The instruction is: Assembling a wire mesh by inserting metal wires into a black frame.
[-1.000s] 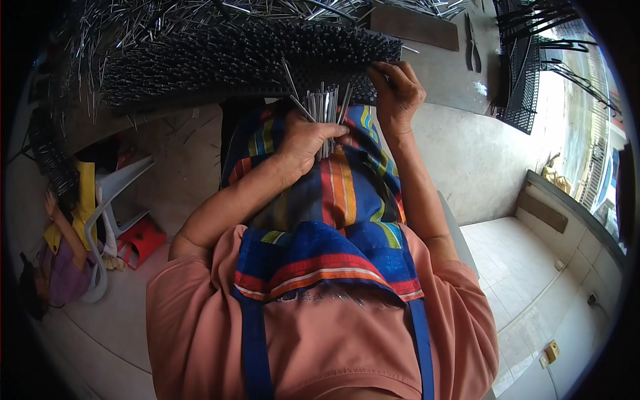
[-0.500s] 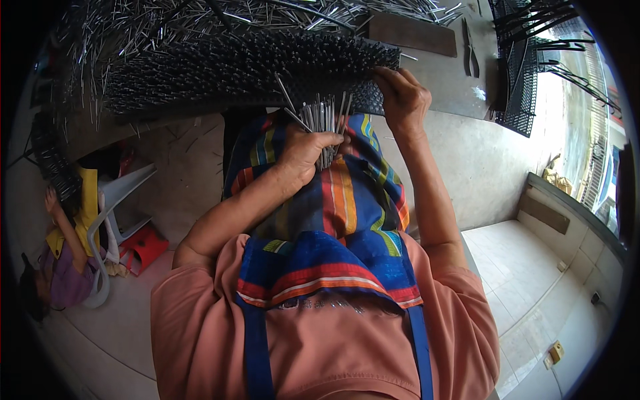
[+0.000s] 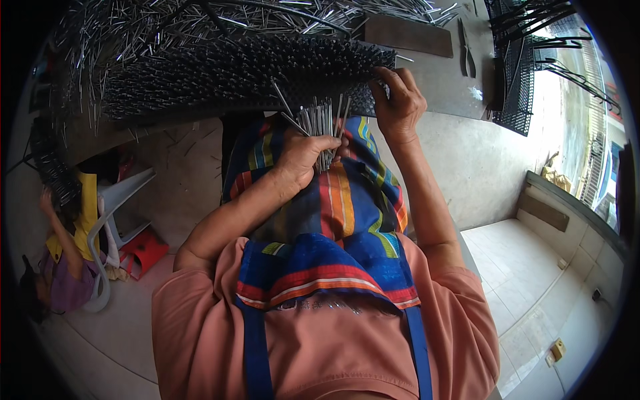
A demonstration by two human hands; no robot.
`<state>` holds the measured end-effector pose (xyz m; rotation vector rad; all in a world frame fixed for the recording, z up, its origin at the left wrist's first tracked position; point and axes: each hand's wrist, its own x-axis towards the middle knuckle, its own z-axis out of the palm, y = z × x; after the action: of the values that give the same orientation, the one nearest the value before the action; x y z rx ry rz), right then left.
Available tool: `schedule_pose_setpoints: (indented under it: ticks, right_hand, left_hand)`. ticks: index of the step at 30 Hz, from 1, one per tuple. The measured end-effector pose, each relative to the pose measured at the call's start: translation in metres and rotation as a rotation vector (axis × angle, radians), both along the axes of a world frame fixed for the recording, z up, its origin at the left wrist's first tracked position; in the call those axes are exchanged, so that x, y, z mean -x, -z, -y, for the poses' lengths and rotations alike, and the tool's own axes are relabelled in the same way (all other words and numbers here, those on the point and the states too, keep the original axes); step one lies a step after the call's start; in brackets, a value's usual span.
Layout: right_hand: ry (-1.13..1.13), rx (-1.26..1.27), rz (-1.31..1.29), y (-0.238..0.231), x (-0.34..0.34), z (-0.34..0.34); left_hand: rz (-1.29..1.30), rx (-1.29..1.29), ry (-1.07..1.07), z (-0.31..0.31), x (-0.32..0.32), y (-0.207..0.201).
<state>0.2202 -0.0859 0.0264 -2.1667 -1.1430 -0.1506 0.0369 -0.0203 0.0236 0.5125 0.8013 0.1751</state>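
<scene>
A bundle of thin silver metal rods (image 3: 319,119) stands upright in my left hand (image 3: 300,159), which is closed round it above my lap. A few rods lean out of the bundle at an angle. Just beyond it lies a long black perforated board (image 3: 364,100), its holes mostly filled with short upright rods. My right hand (image 3: 401,107) is at the board's right end. Its thumb and index finger are pinched together over the holes, and whatever they hold is too small to make out.
Loose silver rods (image 3: 280,17) are heaped behind the board. A brown flat block (image 3: 408,36) and pliers (image 3: 467,50) lie on the table (image 3: 437,83). Black mesh racks (image 3: 523,87) stand at the right. A person (image 3: 70,267) works at the far left, beside a grey chair (image 3: 100,280).
Both hands keep nearly the same places and grips. The right hand has shifted very slightly left along with the whole view.
</scene>
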Motion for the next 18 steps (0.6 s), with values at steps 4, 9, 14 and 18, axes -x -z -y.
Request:
schedule_pose_setpoints:
  ticks: [4,9,14,18]
  right_hand:
    - [-0.106,0.024,0.237,-0.004,-0.006,-0.010]
    - [-0.162,0.184,0.312,-0.004,-0.013,-0.014]
    - [-0.107,0.017,0.218,-0.003,-0.011,-0.016]
    - [-0.062,-0.090,0.143,-0.007,-0.004,-0.014]
  left_hand:
    - [0.000,0.003,-0.025,0.000,0.000,0.003]
    - [0.020,-0.037,-0.005,-0.003,0.004,0.003]
    - [-0.008,-0.088,-0.036,-0.003,0.006,0.003]
    - [0.010,-0.059,-0.060,-0.003,0.009,0.001]
